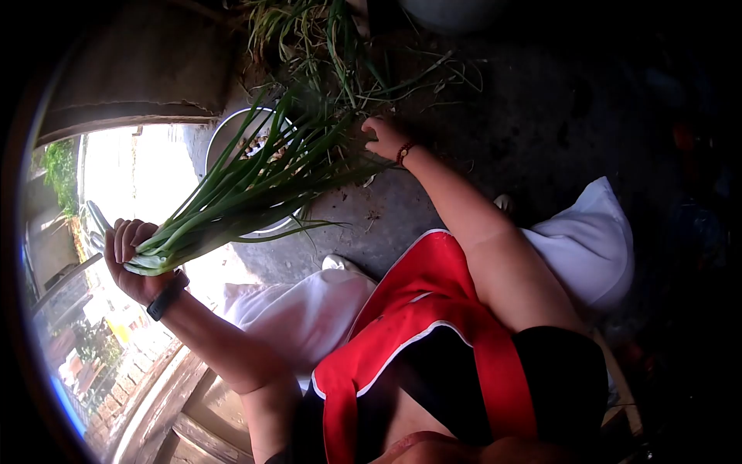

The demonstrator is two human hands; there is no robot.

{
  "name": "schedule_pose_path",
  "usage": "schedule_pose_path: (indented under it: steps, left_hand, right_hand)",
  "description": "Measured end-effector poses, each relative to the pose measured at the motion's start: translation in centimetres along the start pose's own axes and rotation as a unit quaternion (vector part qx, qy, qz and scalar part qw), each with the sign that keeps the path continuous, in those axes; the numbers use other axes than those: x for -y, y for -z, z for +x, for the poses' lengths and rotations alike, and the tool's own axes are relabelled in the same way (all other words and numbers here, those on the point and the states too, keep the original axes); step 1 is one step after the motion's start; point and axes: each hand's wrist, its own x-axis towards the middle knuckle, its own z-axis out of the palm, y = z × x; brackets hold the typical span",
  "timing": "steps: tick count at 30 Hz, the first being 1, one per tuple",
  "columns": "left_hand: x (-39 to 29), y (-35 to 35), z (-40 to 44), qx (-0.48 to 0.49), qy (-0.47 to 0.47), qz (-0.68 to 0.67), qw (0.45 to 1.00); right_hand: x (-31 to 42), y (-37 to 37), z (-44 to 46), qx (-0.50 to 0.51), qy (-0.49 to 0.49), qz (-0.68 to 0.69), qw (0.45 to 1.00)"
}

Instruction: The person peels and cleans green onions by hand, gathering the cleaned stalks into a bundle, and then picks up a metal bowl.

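My left hand [133,259], with a dark band on its wrist, is closed round the pale base of a bunch of green onions [224,205]. Their long green leaves fan up and to the right, over part of a round metal basin [222,143]. Small brownish bits lie inside the basin, too small to name. Just beyond the leaf tips is my right hand [382,139], wearing a beaded bracelet. Its fingers and thumb are apart, and nothing shows between them.
A pile of more green onions [309,39] with yellowed leaves lies on the dark floor at the top. Loose stalks and scraps are scattered around it. A pale round vessel [456,11] stands at the top edge. Bright daylight enters through an opening on the left.
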Motion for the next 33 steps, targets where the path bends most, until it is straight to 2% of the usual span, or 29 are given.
schedule_pose_path:
  steps: [3,6,9,11,14,17,21,24,29,30,33]
  left_hand:
    - [-0.2,-0.2,-0.1,0.005,0.013,-0.032,0.999]
    - [-0.8,0.1,-0.1,-0.004,-0.009,-0.042,0.999]
    - [-2.3,1.0,0.0,-0.001,-0.026,-0.052,0.998]
    - [-3.3,1.7,-0.1,-0.035,-0.07,-0.037,0.996]
    - [-4.6,2.9,0.0,-0.07,-0.129,0.008,0.989]
    - [-4.6,3.0,0.1,-0.076,-0.135,0.018,0.988]
    - [-3.4,2.8,0.7,-0.095,-0.151,0.022,0.984]
    - [-1.8,1.9,0.9,-0.099,-0.145,0.023,0.984]
    - [-1.9,1.8,0.7,-0.089,-0.14,0.012,0.986]
    - [-2.4,1.7,0.8,-0.129,-0.159,0.045,0.978]
    - [-2.6,2.0,0.5,-0.136,-0.165,0.002,0.977]
  right_hand:
    - [-0.9,-1.0,0.2,-0.036,0.053,0.103,0.993]
    - [-0.7,0.8,0.9,0.104,-0.097,0.265,0.954]
    - [-1.9,4.0,1.0,0.161,-0.077,0.351,0.919]
    - [-1.9,6.9,0.2,0.18,-0.12,0.386,0.897]
    - [-4.7,9.1,-0.2,0.135,-0.118,0.475,0.862]
    - [-4.9,10.7,-0.8,0.141,-0.068,0.559,0.814]
    - [-3.6,10.6,0.6,0.022,-0.101,0.463,0.88]
    - [-1.7,10.1,1.4,-0.168,-0.175,0.407,0.88]
    - [-2.3,10.6,1.6,-0.23,-0.214,0.413,0.854]
    - [-2.2,10.7,1.5,-0.246,-0.223,0.403,0.853]
    - [-1.5,10.3,1.8,-0.243,-0.147,0.231,0.931]
